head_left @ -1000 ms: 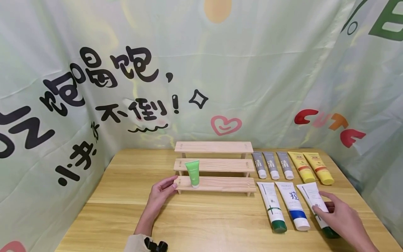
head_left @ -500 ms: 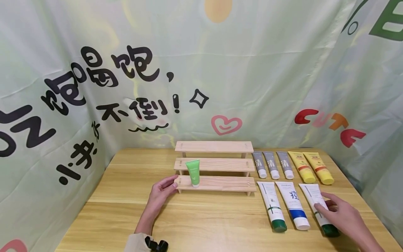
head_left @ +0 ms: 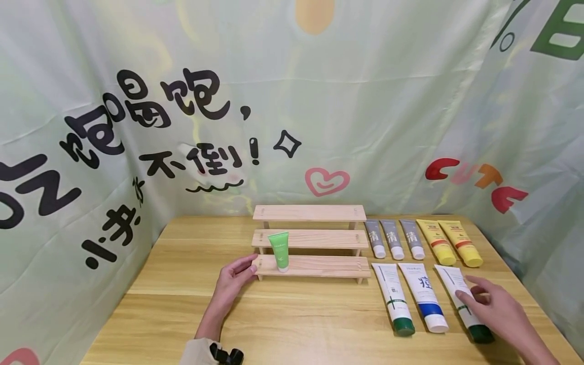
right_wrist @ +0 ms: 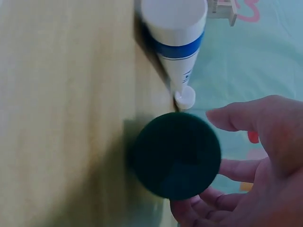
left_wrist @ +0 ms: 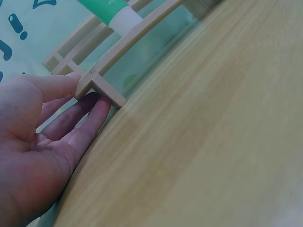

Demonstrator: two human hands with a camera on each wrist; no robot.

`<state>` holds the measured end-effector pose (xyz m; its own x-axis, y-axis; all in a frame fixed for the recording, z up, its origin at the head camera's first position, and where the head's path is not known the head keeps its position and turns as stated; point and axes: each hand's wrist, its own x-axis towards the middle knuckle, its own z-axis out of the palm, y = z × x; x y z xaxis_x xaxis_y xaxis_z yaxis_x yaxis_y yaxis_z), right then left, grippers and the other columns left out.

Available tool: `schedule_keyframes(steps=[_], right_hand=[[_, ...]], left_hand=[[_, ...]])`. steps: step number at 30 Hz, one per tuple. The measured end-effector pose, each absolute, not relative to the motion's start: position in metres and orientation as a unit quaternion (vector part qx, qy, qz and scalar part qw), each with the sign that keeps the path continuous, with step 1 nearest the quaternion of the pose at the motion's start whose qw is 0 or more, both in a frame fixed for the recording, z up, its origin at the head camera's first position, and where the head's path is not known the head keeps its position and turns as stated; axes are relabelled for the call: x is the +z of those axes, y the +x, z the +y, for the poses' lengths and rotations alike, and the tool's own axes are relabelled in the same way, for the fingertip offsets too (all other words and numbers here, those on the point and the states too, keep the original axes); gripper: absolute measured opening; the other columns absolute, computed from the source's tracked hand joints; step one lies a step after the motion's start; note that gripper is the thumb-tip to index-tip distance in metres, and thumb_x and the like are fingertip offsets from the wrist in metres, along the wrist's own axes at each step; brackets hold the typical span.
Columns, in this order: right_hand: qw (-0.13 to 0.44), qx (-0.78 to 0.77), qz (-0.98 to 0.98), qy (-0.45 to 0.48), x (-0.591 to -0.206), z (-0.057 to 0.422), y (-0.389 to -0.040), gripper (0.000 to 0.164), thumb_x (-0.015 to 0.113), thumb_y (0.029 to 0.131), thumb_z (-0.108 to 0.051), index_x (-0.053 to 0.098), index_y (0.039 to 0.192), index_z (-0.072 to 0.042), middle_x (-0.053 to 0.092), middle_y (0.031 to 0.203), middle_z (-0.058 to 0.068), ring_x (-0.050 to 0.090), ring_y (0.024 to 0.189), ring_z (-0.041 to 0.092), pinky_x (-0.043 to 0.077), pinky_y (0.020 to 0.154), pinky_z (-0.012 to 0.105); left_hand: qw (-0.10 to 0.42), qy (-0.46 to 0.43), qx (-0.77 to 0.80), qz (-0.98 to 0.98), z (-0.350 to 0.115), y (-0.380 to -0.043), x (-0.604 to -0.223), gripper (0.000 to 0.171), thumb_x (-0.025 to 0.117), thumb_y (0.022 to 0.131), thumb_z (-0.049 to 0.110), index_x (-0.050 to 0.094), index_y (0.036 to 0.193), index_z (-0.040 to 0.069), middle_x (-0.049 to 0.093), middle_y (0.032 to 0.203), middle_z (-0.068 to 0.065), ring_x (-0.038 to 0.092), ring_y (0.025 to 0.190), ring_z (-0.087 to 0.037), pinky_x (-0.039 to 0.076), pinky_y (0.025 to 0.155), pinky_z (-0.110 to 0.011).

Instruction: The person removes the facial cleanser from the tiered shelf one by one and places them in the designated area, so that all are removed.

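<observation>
My left hand (head_left: 233,281) grips the left end of the lowest step of a three-step wooden rack (head_left: 319,265), thumb above and fingers beneath in the left wrist view. A small green tube (head_left: 280,251) stands on that step, its white cap down. At the right, my right hand (head_left: 499,307) is over a white squeeze tube with a dark green cap (head_left: 481,333), lying on the table. Its thumb overlaps the tube, and the other fingers lie along the far side. In the right wrist view, the cap (right_wrist: 177,156) sits between the spread thumb and fingers; contact behind it is hidden.
Beside it lie a white tube with a blue band (head_left: 424,294) and another green-capped white tube (head_left: 394,296). Behind lie several more tubes, including grey tubes (head_left: 392,239) and yellow tubes (head_left: 437,242). A printed cloth (head_left: 374,116) hangs behind the table (head_left: 319,324).
The green-capped tube under my right hand has shifted slightly right. The right hand has moved a little right with it, and its fingers look looser. My left hand keeps its place.
</observation>
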<state>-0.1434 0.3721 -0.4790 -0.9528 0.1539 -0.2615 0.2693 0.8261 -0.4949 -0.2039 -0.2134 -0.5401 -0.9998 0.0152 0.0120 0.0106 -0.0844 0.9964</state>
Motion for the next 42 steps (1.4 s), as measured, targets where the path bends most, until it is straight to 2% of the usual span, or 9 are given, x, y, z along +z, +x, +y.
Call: schedule_keyframes(steps=[7,14,17,21,25,33,35,40,42], right_hand=[[0.072,-0.286,0.951,0.091,-0.463,0.36,-0.146,0.081,0.061,0.1,-0.052,0.04,0.144,0.012,0.053,0.121,0.038,0.056,0.101,0.046,0.06,0.075,0.05],[0.006,-0.308,0.949,0.059,-0.456,0.334,-0.143,0.066,0.063,0.102,-0.042,0.047,0.142,0.009,0.055,0.124,0.036,0.056,0.105,0.047,0.059,0.077,0.054],[-0.03,-0.323,0.945,0.037,-0.456,0.324,-0.142,0.06,0.065,0.102,-0.038,0.051,0.139,0.007,0.06,0.121,0.031,0.058,0.105,0.042,0.061,0.074,0.039],[-0.067,-0.346,0.936,0.016,-0.457,0.311,-0.143,0.05,0.068,0.101,-0.031,0.057,0.137,0.003,0.064,0.119,0.025,0.06,0.104,0.037,0.053,0.065,0.018],[-0.082,-0.362,0.929,0.0,-0.455,0.298,-0.145,0.044,0.068,0.101,-0.026,0.059,0.136,-0.001,0.064,0.12,0.022,0.06,0.104,0.034,0.053,0.066,0.015],[-0.109,-0.38,0.918,-0.025,-0.444,0.276,-0.152,0.04,0.07,0.1,-0.026,0.063,0.133,-0.004,0.066,0.123,0.019,0.055,0.093,-0.002,0.055,0.069,0.018],[-0.117,-0.387,0.914,-0.034,-0.441,0.271,-0.154,0.038,0.07,0.1,-0.024,0.063,0.132,-0.004,0.066,0.122,0.019,0.057,0.095,0.003,0.056,0.069,0.019],[-0.112,-0.401,0.908,-0.047,-0.434,0.257,-0.159,0.04,0.069,0.101,-0.026,0.062,0.134,-0.005,0.066,0.122,0.019,0.061,0.104,0.027,0.056,0.073,0.018],[-0.109,-0.408,0.905,-0.051,-0.431,0.253,-0.162,0.04,0.068,0.101,-0.027,0.061,0.135,-0.005,0.066,0.122,0.018,0.062,0.105,0.027,0.056,0.075,0.017]], left_hand=[[0.002,0.005,0.735,0.678,-0.214,-0.204,-0.541,0.038,0.072,0.096,0.007,0.066,0.133,-0.001,0.064,0.133,-0.023,0.067,0.11,-0.024,0.061,0.089,-0.034],[0.002,0.008,0.739,0.673,-0.214,-0.203,-0.541,0.038,0.072,0.096,0.006,0.066,0.133,-0.003,0.064,0.131,-0.024,0.068,0.109,-0.023,0.061,0.09,-0.034],[0.0,0.012,0.742,0.671,-0.213,-0.203,-0.541,0.038,0.072,0.096,0.005,0.065,0.133,-0.003,0.064,0.129,-0.025,0.068,0.107,-0.023,0.061,0.089,-0.035],[-0.002,0.011,0.74,0.672,-0.213,-0.203,-0.54,0.038,0.072,0.096,0.005,0.066,0.132,-0.003,0.065,0.128,-0.025,0.069,0.106,-0.022,0.062,0.088,-0.034],[-0.004,0.01,0.74,0.673,-0.213,-0.203,-0.541,0.037,0.071,0.096,0.004,0.066,0.132,-0.003,0.065,0.128,-0.025,0.068,0.106,-0.023,0.062,0.088,-0.035],[-0.006,0.011,0.738,0.675,-0.212,-0.203,-0.54,0.038,0.072,0.096,0.004,0.066,0.133,-0.003,0.064,0.129,-0.025,0.068,0.108,-0.023,0.061,0.089,-0.035],[-0.006,0.01,0.737,0.676,-0.212,-0.202,-0.54,0.038,0.072,0.096,0.004,0.066,0.133,-0.003,0.064,0.129,-0.025,0.068,0.108,-0.023,0.061,0.089,-0.035],[-0.005,0.007,0.737,0.676,-0.212,-0.203,-0.54,0.038,0.072,0.096,0.004,0.066,0.133,-0.003,0.064,0.129,-0.025,0.068,0.107,-0.023,0.062,0.089,-0.034],[-0.005,0.006,0.737,0.676,-0.212,-0.203,-0.539,0.038,0.072,0.096,0.005,0.066,0.133,-0.003,0.064,0.129,-0.025,0.068,0.107,-0.023,0.062,0.089,-0.034]])
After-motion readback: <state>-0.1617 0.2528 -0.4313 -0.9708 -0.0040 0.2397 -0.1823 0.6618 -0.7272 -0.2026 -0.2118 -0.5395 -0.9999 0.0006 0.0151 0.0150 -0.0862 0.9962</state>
